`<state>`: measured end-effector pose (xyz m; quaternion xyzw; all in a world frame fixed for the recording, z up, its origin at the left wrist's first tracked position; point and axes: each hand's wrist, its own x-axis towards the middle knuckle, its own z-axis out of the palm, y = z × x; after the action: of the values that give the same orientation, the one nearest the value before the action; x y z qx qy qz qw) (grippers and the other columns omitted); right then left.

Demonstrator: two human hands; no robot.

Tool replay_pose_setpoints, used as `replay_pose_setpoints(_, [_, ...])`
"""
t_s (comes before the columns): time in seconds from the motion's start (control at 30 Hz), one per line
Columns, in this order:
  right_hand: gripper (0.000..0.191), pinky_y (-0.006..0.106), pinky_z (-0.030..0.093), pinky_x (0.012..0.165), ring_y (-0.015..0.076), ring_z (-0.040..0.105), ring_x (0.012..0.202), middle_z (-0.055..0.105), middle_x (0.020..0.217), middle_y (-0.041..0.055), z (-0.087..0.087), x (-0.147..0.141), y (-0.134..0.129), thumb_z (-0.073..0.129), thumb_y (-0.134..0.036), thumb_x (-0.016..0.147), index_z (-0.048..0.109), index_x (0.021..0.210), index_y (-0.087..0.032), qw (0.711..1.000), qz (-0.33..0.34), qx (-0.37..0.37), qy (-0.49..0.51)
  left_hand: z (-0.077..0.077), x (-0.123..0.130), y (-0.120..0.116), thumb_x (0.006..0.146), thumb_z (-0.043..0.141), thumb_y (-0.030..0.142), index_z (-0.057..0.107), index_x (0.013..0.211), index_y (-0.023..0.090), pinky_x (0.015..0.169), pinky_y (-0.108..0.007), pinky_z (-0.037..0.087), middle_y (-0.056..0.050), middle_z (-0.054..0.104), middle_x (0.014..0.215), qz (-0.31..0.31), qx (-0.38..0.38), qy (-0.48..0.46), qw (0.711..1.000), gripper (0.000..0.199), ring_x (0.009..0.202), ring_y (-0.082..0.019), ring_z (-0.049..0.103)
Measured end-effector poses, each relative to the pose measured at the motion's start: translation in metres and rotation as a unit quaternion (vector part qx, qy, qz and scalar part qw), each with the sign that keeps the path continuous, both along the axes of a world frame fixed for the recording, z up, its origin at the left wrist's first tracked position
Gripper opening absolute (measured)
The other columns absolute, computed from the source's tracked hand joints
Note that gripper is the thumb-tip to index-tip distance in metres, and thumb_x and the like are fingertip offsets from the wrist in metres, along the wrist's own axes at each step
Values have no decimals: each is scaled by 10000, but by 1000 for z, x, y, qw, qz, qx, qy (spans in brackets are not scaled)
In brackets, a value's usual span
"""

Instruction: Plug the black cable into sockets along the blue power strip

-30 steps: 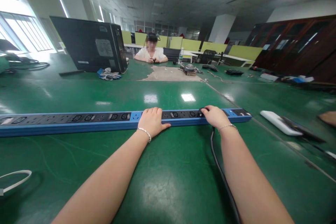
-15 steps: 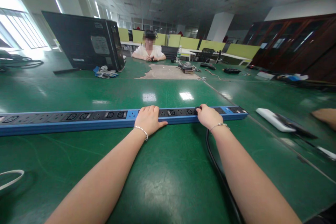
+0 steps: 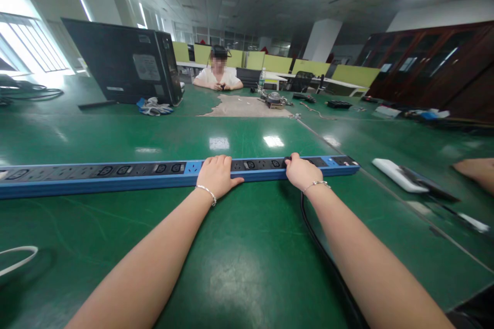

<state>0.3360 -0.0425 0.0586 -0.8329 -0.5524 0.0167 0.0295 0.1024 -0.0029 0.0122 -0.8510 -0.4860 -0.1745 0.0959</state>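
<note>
A long blue power strip (image 3: 116,184) with black socket faces lies across the green table. My left hand (image 3: 216,175) is closed over its middle, fingers across the top and thumb along the near side, just right of a blue socket. Further right, my right hand (image 3: 303,172) grips a black plug (image 3: 287,160) at the strip's sockets. The hand hides most of the plug, so how deep it sits cannot be seen. From beneath that hand a black cable (image 3: 314,234) runs down toward me, partly behind the forearm.
A black computer case (image 3: 119,64) stands back left, with gloves (image 3: 154,107) beside it. A white device (image 3: 399,175) lies right, near another person's hand (image 3: 476,172). Across the table sits a person (image 3: 218,77). A white loop (image 3: 19,257) shows at lower left.
My right hand, still on the plug, shows a slightly more turned wrist. The strip and right-side objects appear shifted slightly left in view. My left hand keeps its hold.
</note>
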Motion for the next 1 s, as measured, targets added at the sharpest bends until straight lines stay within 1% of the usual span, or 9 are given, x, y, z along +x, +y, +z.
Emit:
replay_pose_setpoints(0.37, [408, 394, 444, 805, 283, 621, 952, 640, 1033, 211, -4, 1, 0, 267, -367, 912, 501, 1146, -128, 999, -11, 24, 28, -2, 0, 2, 746, 519, 624, 491, 1109, 145, 897, -402, 351, -140, 587, 1063, -1, 10, 9, 1000, 602, 1036, -292, 525])
replay_pose_setpoints(0.47, [419, 375, 434, 819, 281, 613, 969, 645, 1027, 204, 7, 1, -2, 288, -378, 908, 522, 1149, -127, 999, -12, 42, 33, -3, 0, 2, 749, 506, 634, 487, 1115, 150, 893, -402, 351, -139, 585, 1063, -4, 12, 9, 1000, 606, 1039, -292, 523])
replay_pose_setpoints(0.57, [435, 343, 424, 819, 268, 606, 968, 650, 1030, 186, 26, 9, -2, 294, -380, 909, 513, 1187, -128, 991, -2, 128, 31, -3, -1, 3, 745, 504, 644, 495, 1101, 157, 883, -392, 360, -132, 592, 1057, -3, 18, 14, 1000, 604, 1023, -284, 531])
replay_pose_setpoints(0.63, [398, 308, 423, 800, 247, 606, 948, 657, 1019, 160, 37, 22, 0, 327, -358, 899, 557, 1135, -135, 987, 20, 154, 45, -4, -2, 3, 744, 507, 642, 498, 1097, 154, 876, -388, 364, -133, 595, 1055, -3, 23, 17, 1000, 602, 1017, -282, 533])
replay_pose_setpoints(0.7, [354, 279, 430, 743, 213, 620, 849, 668, 962, 138, 41, 41, 1, 357, -317, 883, 602, 1059, -133, 986, 30, 142, 78, -4, -2, 3, 749, 505, 636, 499, 1097, 144, 870, -390, 365, -137, 598, 1049, -5, 27, 15, 1000, 603, 1012, -284, 536])
replay_pose_setpoints(0.77, [361, 259, 430, 629, 162, 601, 634, 672, 830, 97, 41, 64, 0, 356, -298, 880, 586, 1099, -128, 981, 0, 130, 143, -4, -2, 3, 753, 501, 633, 502, 1094, 133, 865, -394, 366, -142, 600, 1039, -8, 29, 12, 999, 605, 1004, -290, 539])
replay_pose_setpoints(0.83, [372, 244, 406, 547, 128, 546, 508, 657, 751, 65, 37, 86, -2, 354, -272, 875, 561, 1145, -123, 973, -49, 132, 183, -3, -2, 3, 752, 505, 629, 505, 1088, 133, 866, -397, 364, -145, 600, 1039, -9, 25, 10, 1000, 600, 1003, -294, 540])
replay_pose_setpoints(0.93, [371, 246, 403, 552, 147, 574, 554, 651, 706, 71, 31, 110, -1, 378, -338, 869, 626, 1029, -113, 977, -101, 136, 129, -2, -1, 3, 742, 517, 628, 503, 1092, 151, 877, -396, 360, -141, 599, 1052, -4, 15, 8, 1000, 592, 1014, -289, 538])
replay_pose_setpoints(1.0, [397, 258, 415, 592, 187, 617, 666, 668, 749, 111, 26, 119, 3, 387, -390, 863, 658, 925, -107, 986, -104, 102, 75, -2, -1, 3, 739, 518, 631, 501, 1093, 160, 883, -395, 360, -137, 599, 1056, 0, 12, 9, 1000, 590, 1017, -284, 537])
